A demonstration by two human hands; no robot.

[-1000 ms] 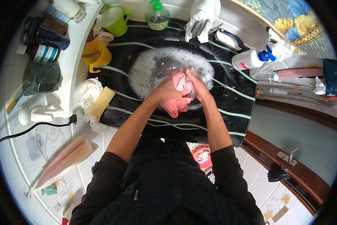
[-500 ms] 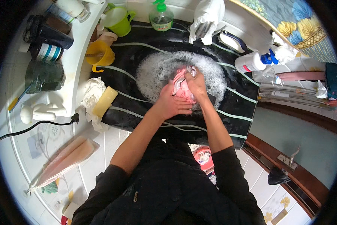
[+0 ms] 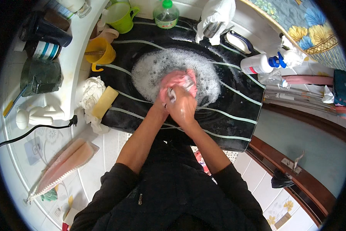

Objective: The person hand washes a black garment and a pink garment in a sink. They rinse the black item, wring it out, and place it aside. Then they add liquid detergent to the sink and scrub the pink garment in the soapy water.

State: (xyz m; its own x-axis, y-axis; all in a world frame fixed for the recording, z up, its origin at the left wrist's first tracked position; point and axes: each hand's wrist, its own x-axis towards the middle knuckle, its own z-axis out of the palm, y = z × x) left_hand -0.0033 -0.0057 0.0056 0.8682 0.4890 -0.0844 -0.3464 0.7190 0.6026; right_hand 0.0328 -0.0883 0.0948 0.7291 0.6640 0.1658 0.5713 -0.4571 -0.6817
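A wet pink cloth (image 3: 176,79) is bunched up over the sudsy water (image 3: 144,71) of a sink set in a black, pale-striped counter (image 3: 234,106). My right hand (image 3: 182,106) is closed in a fist on the near end of the cloth, its back toward me and foam on the knuckles. Close against it, my left hand (image 3: 160,108) grips the cloth's left side; most of its fingers are hidden by the cloth and the right hand. The two hands touch at the near rim of the foam.
On the left lie a yellow soap bar (image 3: 105,102) and crumpled white cloth (image 3: 92,91), below a yellow mug (image 3: 103,52). A green mug (image 3: 121,18) and pump bottle (image 3: 166,17) stand behind. At right are a brush (image 3: 238,41) and white bottle (image 3: 255,63).
Both hands and the pink cloth have shifted left and nearer me. The left hand's outstretched fingers have tucked in, and the right hand has come over beside it.
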